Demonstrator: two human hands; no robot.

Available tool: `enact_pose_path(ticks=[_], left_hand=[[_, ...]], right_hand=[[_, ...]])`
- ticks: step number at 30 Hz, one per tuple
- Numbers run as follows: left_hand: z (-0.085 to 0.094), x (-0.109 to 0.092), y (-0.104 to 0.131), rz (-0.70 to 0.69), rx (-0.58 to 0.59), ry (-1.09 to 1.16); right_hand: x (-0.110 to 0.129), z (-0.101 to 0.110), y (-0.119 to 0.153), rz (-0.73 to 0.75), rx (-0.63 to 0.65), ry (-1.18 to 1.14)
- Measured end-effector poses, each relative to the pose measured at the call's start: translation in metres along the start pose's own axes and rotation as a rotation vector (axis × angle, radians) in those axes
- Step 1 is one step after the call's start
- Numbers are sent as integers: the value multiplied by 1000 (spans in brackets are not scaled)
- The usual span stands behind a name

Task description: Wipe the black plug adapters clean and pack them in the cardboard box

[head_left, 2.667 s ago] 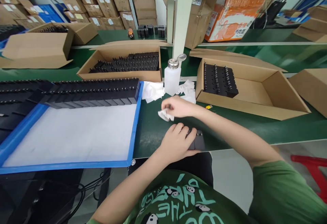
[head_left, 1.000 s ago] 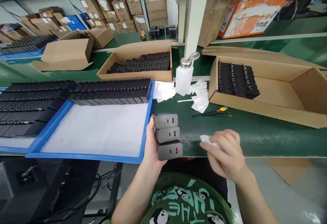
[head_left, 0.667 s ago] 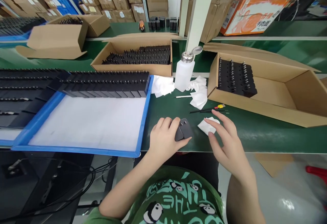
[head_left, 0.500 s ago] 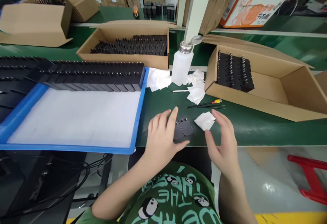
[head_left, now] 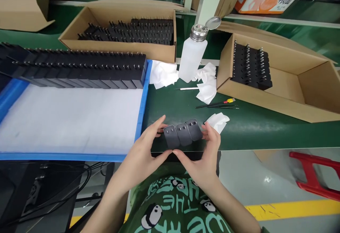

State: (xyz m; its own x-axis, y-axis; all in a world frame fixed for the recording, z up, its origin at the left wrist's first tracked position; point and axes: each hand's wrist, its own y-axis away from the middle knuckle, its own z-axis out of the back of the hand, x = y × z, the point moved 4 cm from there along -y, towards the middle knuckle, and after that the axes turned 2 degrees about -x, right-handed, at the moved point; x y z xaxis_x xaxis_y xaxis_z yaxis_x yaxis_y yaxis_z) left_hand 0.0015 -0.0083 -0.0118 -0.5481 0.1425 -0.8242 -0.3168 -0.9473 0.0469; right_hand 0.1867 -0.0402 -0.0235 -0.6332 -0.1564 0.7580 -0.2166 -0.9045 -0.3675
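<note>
Three dark grey plug adapters (head_left: 183, 134) with small metal pins stand side by side in a row at the bench's front edge. My left hand (head_left: 143, 146) closes on the row's left end, thumb at the near side. On the other end, my right hand (head_left: 203, 156) has its fingers against the far right side, and its thumb tip meets the left thumb in front. A crumpled white wipe (head_left: 220, 121) lies just beyond my right fingers. Whether the adapters touch the bench is hard to see.
Left, a blue-rimmed tray (head_left: 142, 110) holds rows of black adapters. A white pump bottle (head_left: 192, 54) stands behind wipes (head_left: 207, 84), a white stick (head_left: 188, 88) and thin black tools (head_left: 212, 104). Cardboard boxes (head_left: 162, 53) (head_left: 265, 100) with adapters stand behind and right.
Both hands have moved in from either side and closed on the adapters. Three adapters now show where two were partly visible behind the left hand. The view has shifted slightly.
</note>
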Motion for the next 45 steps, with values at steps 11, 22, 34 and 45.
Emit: enact_pose_path(ticks=[11, 22, 34, 45], left_hand=[[-2, 2, -6, 0, -37, -3], [14, 1, 8, -27, -24, -49], [6, -33, 16, -535, -217, -297], [5, -26, 22, -534, -154, -17]], right_hand=[[-15, 5, 6, -11, 104, -81], [4, -17, -4, 50, 76, 202], [4, -27, 1, 29, 40, 235], [2, -31, 4, 45, -75, 212]])
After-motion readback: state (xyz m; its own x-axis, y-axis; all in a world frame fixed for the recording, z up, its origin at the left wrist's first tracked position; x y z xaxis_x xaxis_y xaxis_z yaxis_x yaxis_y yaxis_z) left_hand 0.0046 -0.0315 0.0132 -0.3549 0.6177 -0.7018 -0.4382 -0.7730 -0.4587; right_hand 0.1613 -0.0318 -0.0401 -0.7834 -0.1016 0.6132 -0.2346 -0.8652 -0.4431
